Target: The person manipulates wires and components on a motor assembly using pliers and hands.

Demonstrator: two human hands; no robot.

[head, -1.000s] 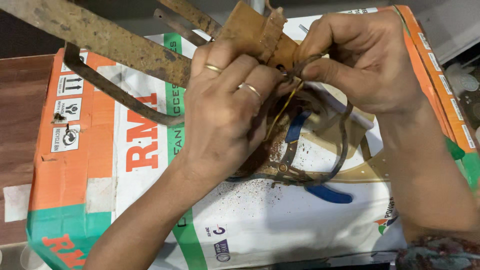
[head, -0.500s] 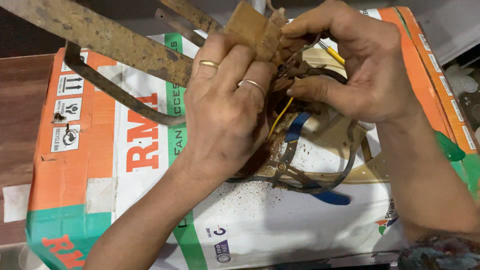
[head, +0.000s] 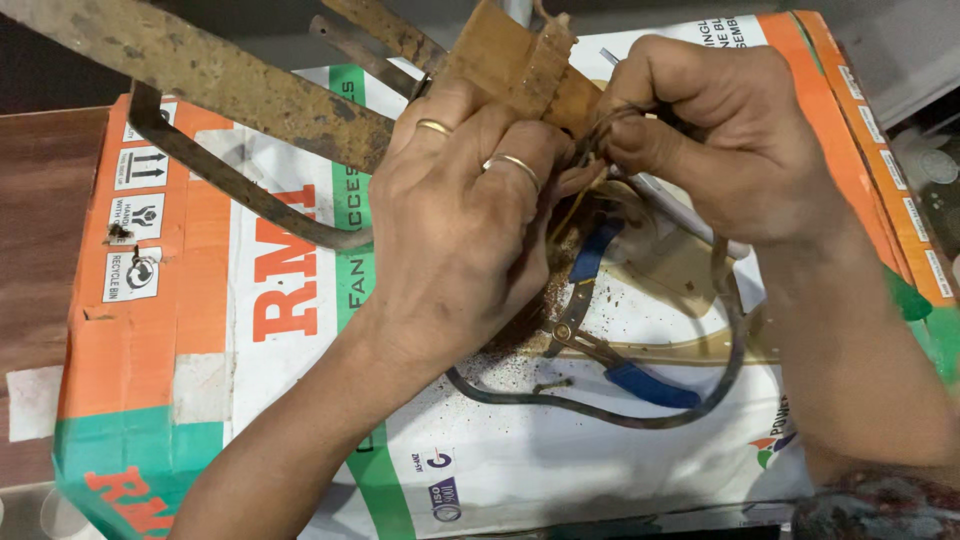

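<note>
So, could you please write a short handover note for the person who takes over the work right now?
Left hand: grips the rusty metal part from above, two rings on its fingers.
Right hand: pinches thin wires at that part.
Dark cable loops from the part over the cardboard box.
Blue-handled pliers lie on the box under the hands, rust crumbs around them.
Done: cannot tell.
Left: the wires remain attached and in hand.

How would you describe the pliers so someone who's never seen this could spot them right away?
Start at the big orange, white and green cardboard box that fills the view. On its white middle, just below the left hand, lie the pliers, ringed by a loop of dark cable. Their bright blue handle grips set them apart from the rusty brown metal around them.
</note>
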